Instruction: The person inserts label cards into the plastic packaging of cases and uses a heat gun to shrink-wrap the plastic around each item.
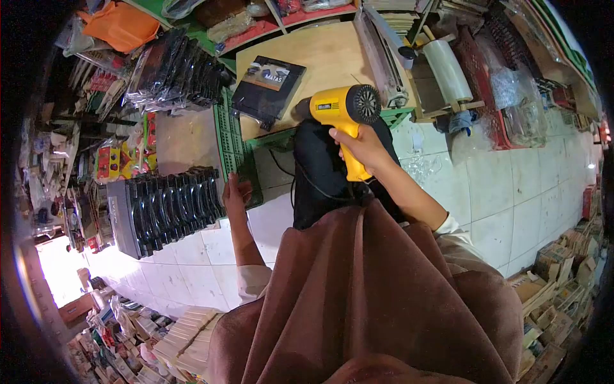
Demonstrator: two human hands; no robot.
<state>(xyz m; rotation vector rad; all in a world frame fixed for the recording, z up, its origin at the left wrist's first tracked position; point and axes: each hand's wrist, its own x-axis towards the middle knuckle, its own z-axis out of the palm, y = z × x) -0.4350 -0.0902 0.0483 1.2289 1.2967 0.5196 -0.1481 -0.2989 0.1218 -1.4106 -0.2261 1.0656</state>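
Observation:
My right hand [364,148] is wrapped round the handle of a yellow and black heat gun [339,109], whose nozzle points left over the wooden table [320,54]. Just left of the nozzle, a black case with a printed label [268,86] lies on the table. My left hand [236,192] is lower left, beside a green slatted crate [233,144] and close to a row of glossy black cases [173,208]. Its fingers are partly turned away, and nothing can be made out in them.
Stacked wrapped black items [173,73] stand at the upper left, near an orange bag [119,27]. A roll of clear film [446,70] is at the upper right. Cardboard piles [553,275] lie at the lower right on the tiled floor [499,185].

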